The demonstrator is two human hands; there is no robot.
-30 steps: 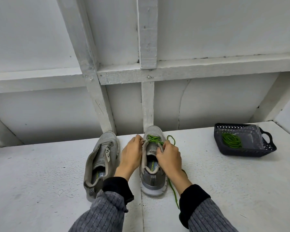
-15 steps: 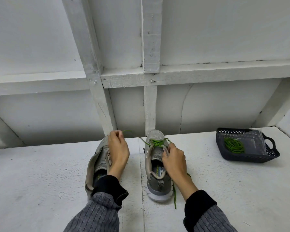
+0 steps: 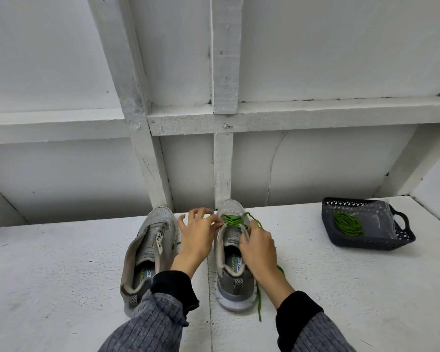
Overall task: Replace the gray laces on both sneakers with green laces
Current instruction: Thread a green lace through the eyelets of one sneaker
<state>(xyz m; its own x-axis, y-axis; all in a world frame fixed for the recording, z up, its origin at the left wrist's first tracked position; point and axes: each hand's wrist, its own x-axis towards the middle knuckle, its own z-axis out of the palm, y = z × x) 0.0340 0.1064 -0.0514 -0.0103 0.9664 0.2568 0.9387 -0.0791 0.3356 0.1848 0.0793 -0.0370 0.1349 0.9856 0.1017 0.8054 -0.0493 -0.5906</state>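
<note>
Two grey sneakers stand side by side on the white table, toes toward the wall. The left sneaker (image 3: 151, 245) has bare eyelets and no lace. The right sneaker (image 3: 233, 265) has a green lace (image 3: 233, 220) threaded across its front eyelets; a loose end trails down its right side to the table. My left hand (image 3: 197, 237) reaches in from the left and its fingertips pinch the lace at the left eyelet row. My right hand (image 3: 258, 247) grips the shoe's right eyelet flap and the lace there.
A dark plastic basket (image 3: 374, 241) sits at the right on the table, holding a coiled green lace (image 3: 348, 223) and a grey cloth. White wooden beams and wall panels rise directly behind the sneakers.
My left hand, which had pulled the lace out to the left over the other sneaker, has come back to the right sneaker's eyelets. My right hand stays on the shoe.
</note>
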